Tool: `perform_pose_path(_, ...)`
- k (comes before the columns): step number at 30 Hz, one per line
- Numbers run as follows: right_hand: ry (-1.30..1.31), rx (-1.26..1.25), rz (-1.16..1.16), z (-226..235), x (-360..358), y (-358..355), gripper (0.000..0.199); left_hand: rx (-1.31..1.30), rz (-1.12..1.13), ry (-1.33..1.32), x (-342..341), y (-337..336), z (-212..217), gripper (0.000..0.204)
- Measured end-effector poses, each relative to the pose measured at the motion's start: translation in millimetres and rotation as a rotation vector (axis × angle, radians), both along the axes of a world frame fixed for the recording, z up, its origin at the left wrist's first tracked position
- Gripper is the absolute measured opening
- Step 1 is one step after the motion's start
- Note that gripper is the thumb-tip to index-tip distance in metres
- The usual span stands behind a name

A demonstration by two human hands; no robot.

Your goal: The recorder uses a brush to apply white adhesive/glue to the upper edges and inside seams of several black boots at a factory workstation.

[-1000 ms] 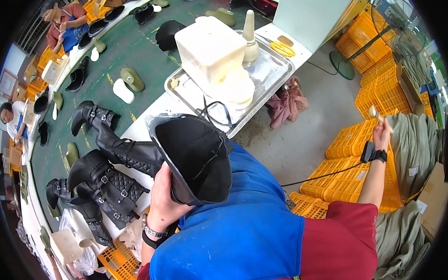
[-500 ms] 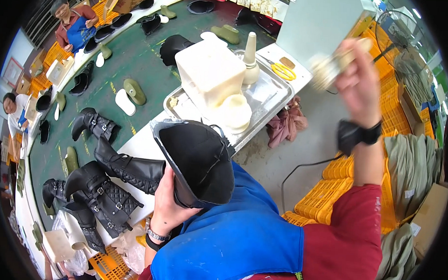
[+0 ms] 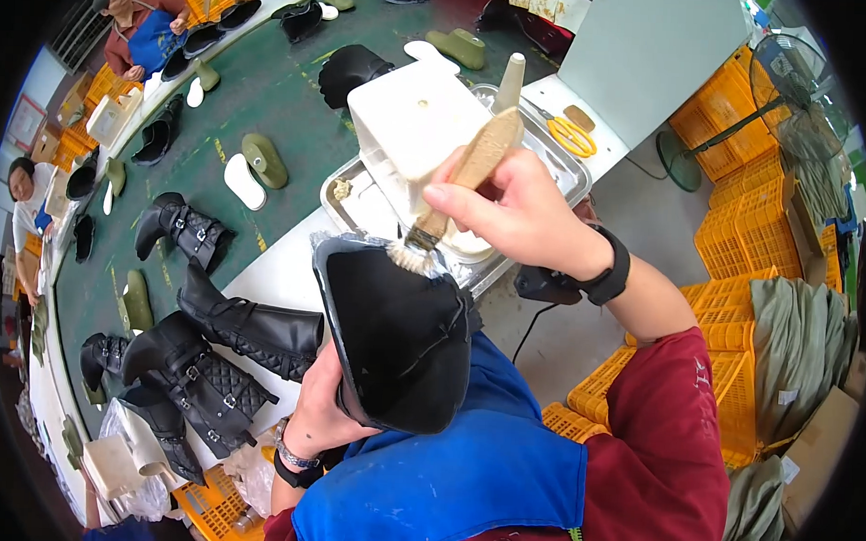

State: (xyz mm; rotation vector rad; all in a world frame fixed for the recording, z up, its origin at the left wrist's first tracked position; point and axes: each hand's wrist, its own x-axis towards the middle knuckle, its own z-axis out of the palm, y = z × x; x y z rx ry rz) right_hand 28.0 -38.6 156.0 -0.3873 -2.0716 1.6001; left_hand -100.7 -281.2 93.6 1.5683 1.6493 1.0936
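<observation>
My left hand (image 3: 315,414) is closed around a black boot upper (image 3: 392,350), its open end facing up and its rim edged in grey. In my right hand (image 3: 530,212) is a wooden-handled brush (image 3: 485,153), gripped by the handle. The pale bristles meet the upper's far rim, or hover very close to it. Behind the brush, a metal tray (image 3: 577,185) carries a white block-shaped container (image 3: 400,112) and a beige long-necked bottle (image 3: 512,78), partly covered by my right hand and the brush.
Several black buckled boots (image 3: 196,372) lie at the left on the green worktable (image 3: 294,151). Olive shoe forms (image 3: 265,160) and white insoles (image 3: 243,182) are spread farther back. Yellow scissors (image 3: 571,137) lie beyond the tray. Orange crates (image 3: 730,233) and a fan (image 3: 788,78) stand right. Two co-workers sit far left.
My right hand has swung left and down with the brush, from out at the right to the upper's rim. My left hand still holds the upper, shifted slightly right and down.
</observation>
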Motion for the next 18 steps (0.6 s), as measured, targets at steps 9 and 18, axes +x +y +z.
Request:
perform_pose_path(9,0.123,-0.002,0.05,-11,-25,-4,0.018,-0.002,-0.002,-0.044,-2,-7,-3,0.092)
perform_pose_path(18,-0.007,0.012,0.029,-9,-6,-3,0.015,0.187,0.376,0.382,2,-9,5,0.094)
